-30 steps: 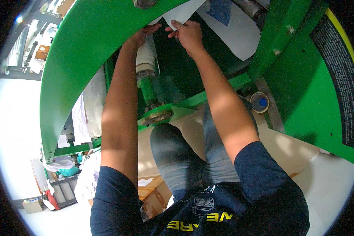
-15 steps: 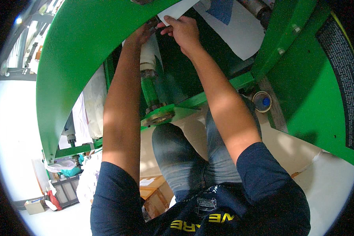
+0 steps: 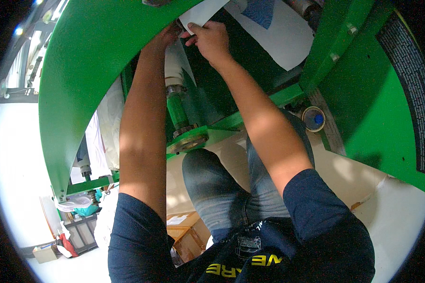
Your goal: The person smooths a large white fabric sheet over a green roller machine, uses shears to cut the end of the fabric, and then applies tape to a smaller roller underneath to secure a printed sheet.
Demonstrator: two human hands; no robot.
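Note:
Inside a green machine frame (image 3: 89, 61), my right hand (image 3: 212, 42) pinches the lower edge of a white paper-like sheet (image 3: 204, 13) between thumb and fingers. Just left of it, my left hand (image 3: 166, 38) reaches up beside the same sheet. Its fingers lie in shadow and are partly hidden, so their grip does not show. Below the hands is a white roll (image 3: 173, 66) on a green shaft (image 3: 177, 109), with a round metal end piece beneath. Further right, another white sheet (image 3: 285, 40) with a blue patterned patch hangs over a dark surface.
A green side panel (image 3: 363, 104) with a black printed label rises at right. Near it sits a round container (image 3: 313, 119) with something blue inside. A green crossbar (image 3: 231, 121) runs above my knees. A cardboard box (image 3: 186, 231) stands below, left of my legs.
Both hands have shifted slightly left within the view, the right one still pinching the sheet. The left hand's fingers show less than before. The surroundings have also shifted a little in the view.

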